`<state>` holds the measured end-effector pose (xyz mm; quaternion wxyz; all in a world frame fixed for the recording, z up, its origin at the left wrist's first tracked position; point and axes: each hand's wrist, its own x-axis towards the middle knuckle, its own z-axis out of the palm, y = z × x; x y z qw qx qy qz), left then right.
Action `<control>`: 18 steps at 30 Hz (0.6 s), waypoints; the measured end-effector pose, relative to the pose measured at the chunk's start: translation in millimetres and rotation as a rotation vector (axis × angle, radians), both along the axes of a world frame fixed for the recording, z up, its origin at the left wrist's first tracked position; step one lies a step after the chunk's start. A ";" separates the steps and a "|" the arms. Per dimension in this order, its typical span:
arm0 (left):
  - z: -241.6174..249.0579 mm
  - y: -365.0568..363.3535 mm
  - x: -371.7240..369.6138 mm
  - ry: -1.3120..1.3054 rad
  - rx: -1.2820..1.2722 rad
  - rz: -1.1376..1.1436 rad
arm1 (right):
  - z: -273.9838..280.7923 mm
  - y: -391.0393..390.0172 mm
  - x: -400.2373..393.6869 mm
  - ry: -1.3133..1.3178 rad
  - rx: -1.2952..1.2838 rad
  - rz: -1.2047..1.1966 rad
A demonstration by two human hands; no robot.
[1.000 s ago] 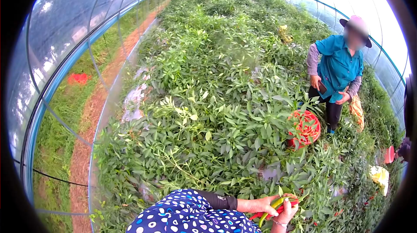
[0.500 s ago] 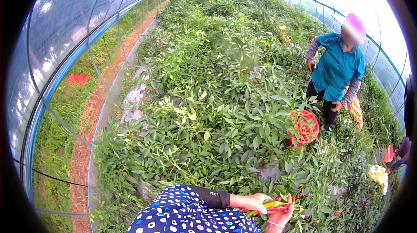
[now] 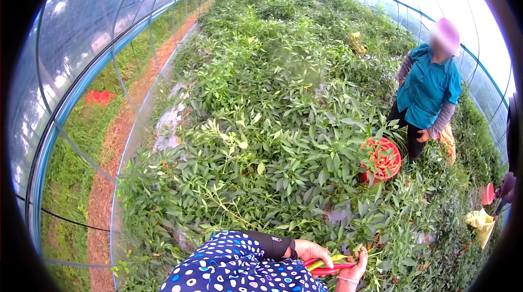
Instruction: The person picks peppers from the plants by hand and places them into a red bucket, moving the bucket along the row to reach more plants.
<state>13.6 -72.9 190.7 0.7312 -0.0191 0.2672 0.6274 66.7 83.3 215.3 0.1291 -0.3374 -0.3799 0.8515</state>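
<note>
At the bottom, several long chili peppers, red and yellow-green, lie between my two hands among the leaves. My left hand is closed over them from above, coming out of a dark sleeve cover. From the right, my right hand, a band at its wrist, is curled round their other ends. Leafy pepper plants surround both hands. Some red peppers hang low at the right of my hands.
A red bucket full of red peppers stands among the plants. Beside it is a person in a teal shirt. A yellowish bag and another person's sleeve are at the right edge. Hoops and film line the left.
My left hand has turned and lies flatter over the peppers, which show more red now. The person in teal has shifted right, and the yellowish bag at the right has changed shape.
</note>
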 end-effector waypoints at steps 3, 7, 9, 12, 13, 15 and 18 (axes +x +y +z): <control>-19.5 5.2 9.1 -0.083 0.020 -0.008 | -4.7 4.8 2.7 0.025 0.002 0.030; -15.3 6.0 8.8 0.076 0.007 0.015 | -10.3 6.0 13.7 0.089 -0.028 0.047; -14.1 4.7 6.4 0.328 -0.021 0.074 | -10.9 8.7 14.8 0.115 -0.154 0.046; -7.3 -1.3 -9.7 0.570 -0.022 -0.124 | -15.8 10.0 14.6 0.096 -0.335 -0.034; -10.3 -2.2 -10.6 0.572 -0.021 -0.124 | -25.4 13.1 17.1 0.044 -0.326 -0.027; -16.9 -3.3 -10.1 0.989 -0.045 -0.147 | -44.3 28.7 20.9 0.004 -0.259 0.169; -2.2 -19.6 -6.6 1.045 -0.105 -0.251 | -104.4 79.7 41.5 0.131 -0.289 0.134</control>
